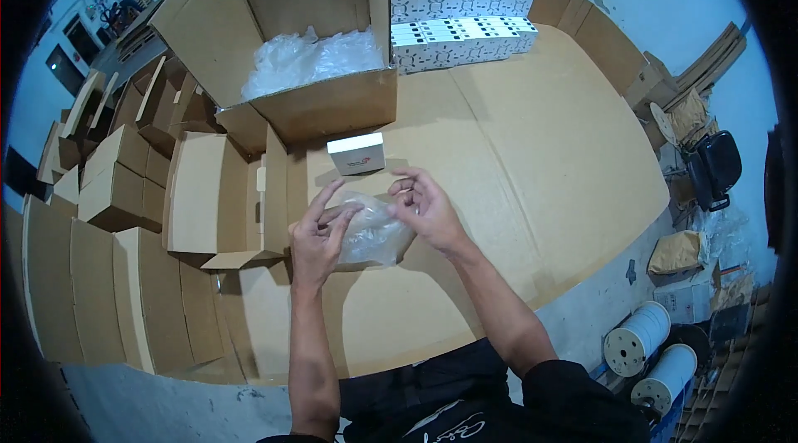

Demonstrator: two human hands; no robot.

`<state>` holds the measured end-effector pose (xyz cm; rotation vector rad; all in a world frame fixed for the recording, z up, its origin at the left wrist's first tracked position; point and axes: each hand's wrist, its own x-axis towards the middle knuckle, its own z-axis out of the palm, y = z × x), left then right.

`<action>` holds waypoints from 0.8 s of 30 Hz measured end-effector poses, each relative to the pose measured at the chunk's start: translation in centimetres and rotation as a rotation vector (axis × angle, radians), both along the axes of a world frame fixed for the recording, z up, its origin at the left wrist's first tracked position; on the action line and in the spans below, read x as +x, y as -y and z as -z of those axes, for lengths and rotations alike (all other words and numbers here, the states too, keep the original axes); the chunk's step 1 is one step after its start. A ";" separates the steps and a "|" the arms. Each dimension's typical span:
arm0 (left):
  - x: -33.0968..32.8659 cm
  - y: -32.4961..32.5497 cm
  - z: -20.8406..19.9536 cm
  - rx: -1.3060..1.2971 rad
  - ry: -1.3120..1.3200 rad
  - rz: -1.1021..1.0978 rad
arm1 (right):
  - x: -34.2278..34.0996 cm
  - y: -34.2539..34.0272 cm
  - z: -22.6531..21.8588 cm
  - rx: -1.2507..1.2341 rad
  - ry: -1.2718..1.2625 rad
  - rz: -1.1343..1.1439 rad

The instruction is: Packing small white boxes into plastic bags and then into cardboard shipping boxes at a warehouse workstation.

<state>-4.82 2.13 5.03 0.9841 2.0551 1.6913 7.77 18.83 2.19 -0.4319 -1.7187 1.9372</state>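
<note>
A clear, crumpled plastic bag (pixel 371 235) is stretched between my two hands, low over the cardboard-covered table. My left hand (pixel 318 231) pinches its left upper edge between thumb and fingers. On the opposite side, my right hand (pixel 428 209) grips the upper right edge, fingertips bent in. Just beyond the bag stands a small white box (pixel 356 155) with a printed front, touched by neither hand. What the bag contains, if anything, cannot be made out.
A large open carton (pixel 337 105) holds a heap of clear plastic bags (pixel 312 61). Left of me stand an open brown carton (pixel 208 189) and several folded boxes (pixel 120 169). Stacked white boxes (pixel 461 40) line the table's far side. Cable spools (pixel 636 337) sit on the floor at right.
</note>
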 end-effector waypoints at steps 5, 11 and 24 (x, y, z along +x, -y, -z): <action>-0.2 0.0 1.1 -0.051 -0.064 -0.039 | -0.1 -0.2 0.7 0.069 0.155 -0.077; 1.1 -1.1 3.5 0.398 0.476 -0.002 | -0.5 0.4 0.6 -0.180 -0.021 0.164; 1.4 -2.0 3.5 0.141 0.261 -0.147 | -1.1 1.8 0.4 -0.174 -0.116 0.324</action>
